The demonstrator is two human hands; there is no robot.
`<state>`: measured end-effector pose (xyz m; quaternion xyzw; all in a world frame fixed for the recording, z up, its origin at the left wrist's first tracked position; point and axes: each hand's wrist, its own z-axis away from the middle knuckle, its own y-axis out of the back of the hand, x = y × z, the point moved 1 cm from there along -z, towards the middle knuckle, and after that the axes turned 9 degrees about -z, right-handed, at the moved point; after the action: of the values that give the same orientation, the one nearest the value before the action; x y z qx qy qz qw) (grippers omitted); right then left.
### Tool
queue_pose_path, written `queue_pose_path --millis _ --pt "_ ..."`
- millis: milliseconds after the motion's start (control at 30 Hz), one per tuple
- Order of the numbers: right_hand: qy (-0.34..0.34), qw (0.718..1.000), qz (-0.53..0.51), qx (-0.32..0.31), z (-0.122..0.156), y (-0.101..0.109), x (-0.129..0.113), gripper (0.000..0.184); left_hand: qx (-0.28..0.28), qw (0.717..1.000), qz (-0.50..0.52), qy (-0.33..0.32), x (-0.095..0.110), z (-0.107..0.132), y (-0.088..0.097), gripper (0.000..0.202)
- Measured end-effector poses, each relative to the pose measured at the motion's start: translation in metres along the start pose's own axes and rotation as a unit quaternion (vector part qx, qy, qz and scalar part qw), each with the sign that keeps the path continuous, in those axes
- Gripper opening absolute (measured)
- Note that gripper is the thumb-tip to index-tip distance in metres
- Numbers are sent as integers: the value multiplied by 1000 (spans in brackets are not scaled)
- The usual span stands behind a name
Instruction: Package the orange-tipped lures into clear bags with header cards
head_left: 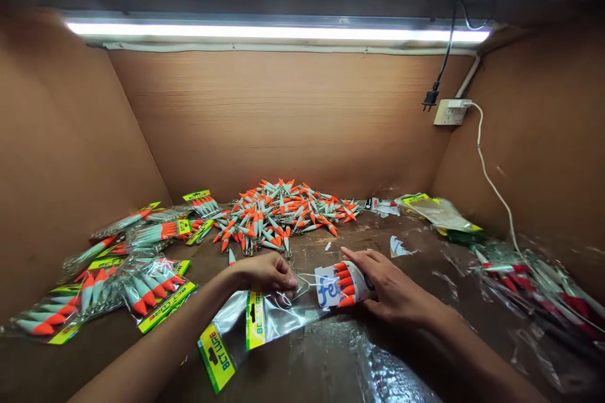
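Note:
My right hand [378, 280] is wrapped round a row of several orange-tipped fishing lures [346, 283] and a white card [326, 286] with blue handwriting. The lures' orange ends point left, and their other ends are hidden by the hand. Thin white cord [307, 279] runs from the card to my left hand [271, 275], whose fingertips are pinched on it. Below the left hand lie clear packets with yellow-green headers, one header [255, 321] upper right and another header [216, 357] lower left.
A heap of loose orange-and-white lures [283, 214] lies at the back. Filled packets [151, 286] are piled at left. At right are bagged red-and-white lures [529, 277] and flat packaging [439, 214]. A white cable [486, 170] hangs from an outlet [449, 113].

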<state>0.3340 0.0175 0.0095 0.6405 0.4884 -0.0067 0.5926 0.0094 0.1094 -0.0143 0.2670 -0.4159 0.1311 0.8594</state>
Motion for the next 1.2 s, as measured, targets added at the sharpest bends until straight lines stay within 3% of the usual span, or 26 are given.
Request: queue_pose_path --millis 100,167,300,400,467,533,633,767,900,1100,1200 --pt "-11 1000 -9 -27 1 -6 -2 97 2 998 -65 8 12 -5 0 42" --pt "-29 999 -9 -41 2 -10 -1 100 36 993 -115 -3 23 -6 -3 37" --pt "-69 996 -6 -52 4 -18 0 104 189 962 -193 -53 39 3 -29 47" --pt "-80 995 -5 -56 5 -24 -1 105 318 891 -313 -89 37 17 -65 44" --pt "-83 995 -12 -58 5 -29 -3 106 325 871 -355 -98 31 24 -89 57" --pt "-86 994 -26 -56 5 -31 -4 107 309 870 -370 -106 27 27 -107 75" --pt "-94 993 -51 -54 5 -33 -5 108 319 854 -398 -100 28 26 -118 86" --pt "-112 990 -63 -49 4 -34 -6 107 363 823 -429 -82 33 23 -122 66" --pt "-97 994 -41 -42 4 -39 -9 106 376 811 -436 -99 34 23 -130 48" --pt "-86 995 -24 -44 4 -46 -8 105 406 787 -452 -104 27 17 -135 36" --pt "-97 994 -24 -47 4 -47 -6 105 410 780 -461 -107 23 15 -131 39"
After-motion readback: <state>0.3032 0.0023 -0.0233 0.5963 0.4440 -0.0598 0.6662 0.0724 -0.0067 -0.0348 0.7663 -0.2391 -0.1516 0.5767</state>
